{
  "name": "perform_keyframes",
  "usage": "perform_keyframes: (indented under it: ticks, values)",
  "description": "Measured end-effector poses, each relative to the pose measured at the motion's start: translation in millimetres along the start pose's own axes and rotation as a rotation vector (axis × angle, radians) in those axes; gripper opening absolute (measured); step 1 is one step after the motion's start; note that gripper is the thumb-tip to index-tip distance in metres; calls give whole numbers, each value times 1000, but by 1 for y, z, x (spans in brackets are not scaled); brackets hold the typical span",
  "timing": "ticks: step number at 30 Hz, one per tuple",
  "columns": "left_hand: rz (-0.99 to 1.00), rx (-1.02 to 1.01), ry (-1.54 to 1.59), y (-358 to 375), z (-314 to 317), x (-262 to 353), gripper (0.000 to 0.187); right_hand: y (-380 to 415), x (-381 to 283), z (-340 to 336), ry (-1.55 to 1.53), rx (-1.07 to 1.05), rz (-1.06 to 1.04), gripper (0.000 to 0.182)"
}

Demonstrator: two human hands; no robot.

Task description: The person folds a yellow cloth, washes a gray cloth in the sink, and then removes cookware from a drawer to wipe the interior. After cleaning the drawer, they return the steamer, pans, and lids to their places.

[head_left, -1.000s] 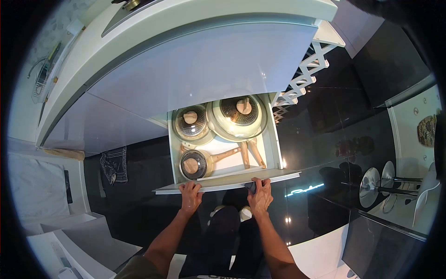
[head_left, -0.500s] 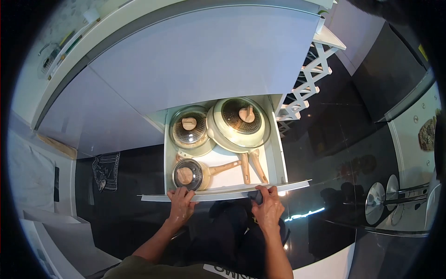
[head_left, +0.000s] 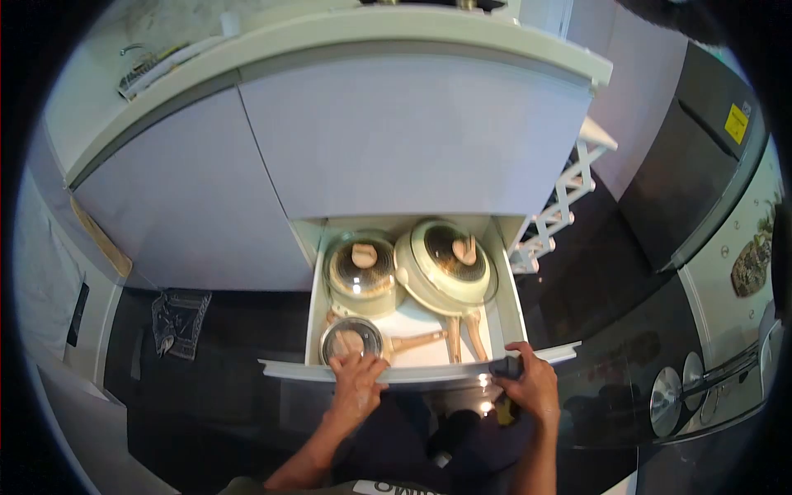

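Observation:
In the head view, a drawer (head_left: 429,374) stands pulled out. My left hand (head_left: 356,392) has its fingers curled over the drawer's front edge, close to the lid of a small saucepan (head_left: 353,337). My right hand (head_left: 535,386) is closed round a small dark grey object (head_left: 505,368), whose kind I cannot make out, at the right part of that edge. Behind the saucepan sits a lidded pot (head_left: 363,276). Beside it, a larger lidded pan (head_left: 450,268) leans at a tilt. Wooden handles (head_left: 454,340) lie toward the drawer's front.
Above the drawer are a large cabinet front (head_left: 421,136) and a worktop (head_left: 429,31). A white lattice rack (head_left: 565,202) stands right of the cabinet, with a dark fridge (head_left: 689,165) farther right. A patterned mat (head_left: 181,322) lies on the dark floor at left.
My right hand has moved right along the drawer edge with the dark grey object. My left hand now reaches nearer the saucepan lid. The view has tilted up, showing more worktop.

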State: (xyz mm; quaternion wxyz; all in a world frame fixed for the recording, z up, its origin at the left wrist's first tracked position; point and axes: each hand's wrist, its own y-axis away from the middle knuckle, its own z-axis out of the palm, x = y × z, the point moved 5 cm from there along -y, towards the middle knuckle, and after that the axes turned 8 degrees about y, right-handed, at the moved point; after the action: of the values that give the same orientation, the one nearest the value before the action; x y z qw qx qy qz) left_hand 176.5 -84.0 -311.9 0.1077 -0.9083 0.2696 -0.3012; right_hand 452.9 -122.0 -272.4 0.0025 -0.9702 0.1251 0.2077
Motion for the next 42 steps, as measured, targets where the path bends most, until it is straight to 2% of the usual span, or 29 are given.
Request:
perform_keyframes:
  ticks: [1, 3, 5, 8, 11, 12, 13, 14, 19, 28, 29, 30, 31, 32, 33, 34, 35, 37, 38, 40, 42]
  values:
    - [25, 28, 24, 1, -2, 0, 34, -4, -12, -19, -92, -57, 7, 56]
    - [7, 19, 34, 1, -2, -3, 33, -22, -46, -63, -385, 103, -233, 52]
    - [-10, -31, 49, 1, -2, -4, 31, -51, -90, -113, -732, 254, -473, 41]
    - [-5, 1, 68, 2, 0, -9, 30, -82, -188, -210, -977, 372, -542, 34]
    - [-51, -15, 76, 2, -2, -9, 31, -150, -275, -276, -1121, 447, -858, 35]
    - [-47, -6, 73, 2, -3, -9, 32, -173, -305, -292, -1125, 502, -917, 30]
    - [-49, -4, 70, 3, -2, -10, 32, -200, -332, -303, -1088, 453, -1054, 25]
    - [-60, 7, 116, 3, -2, -12, 34, -207, -332, -287, -1097, 419, -1019, 25]
    - [-98, -25, 86, 0, -2, -11, 28, -210, -316, -221, -697, 474, -1034, 25]
    - [-83, -6, 32, -2, 0, -6, 30, -156, -269, -212, 130, 697, -1232, 26]
    - [-73, 26, 51, -1, 2, -5, 30, -156, -226, -175, -78, 539, -1025, 26]
    - [-74, 27, 54, -1, 3, -6, 31, -152, -189, -145, -72, 323, -950, 26]
    - [-75, 29, 56, -3, 4, -4, 31, -150, -147, -113, -60, 114, -784, 30]
    - [-70, 43, 36, -4, 2, 0, 30, -148, -104, -77, 29, -25, -691, 26]
    - [-67, 60, 15, -4, 0, 3, 30, -133, -64, -49, 267, -161, -572, 26]
    - [-84, 44, 15, -5, 1, 4, 30, -122, -24, -15, 394, -302, -591, 32]
    - [-91, 53, 10, -6, 0, 5, 30, -102, 5, 6, 278, -446, -605, 36]
    - [-85, 49, -12, -5, 1, 8, 31, -55, 35, 21, 274, -274, -646, 37]
    - [-81, 50, -12, -5, 2, 8, 31, -48, 36, 23, 269, -273, -649, 37]
    - [-76, 53, -5, -5, 1, 10, 30, -46, 41, 30, 373, -272, -490, 43]
    - [-75, 45, 2, -6, -1, 10, 29, -45, 40, 31, 362, -300, -479, 44]
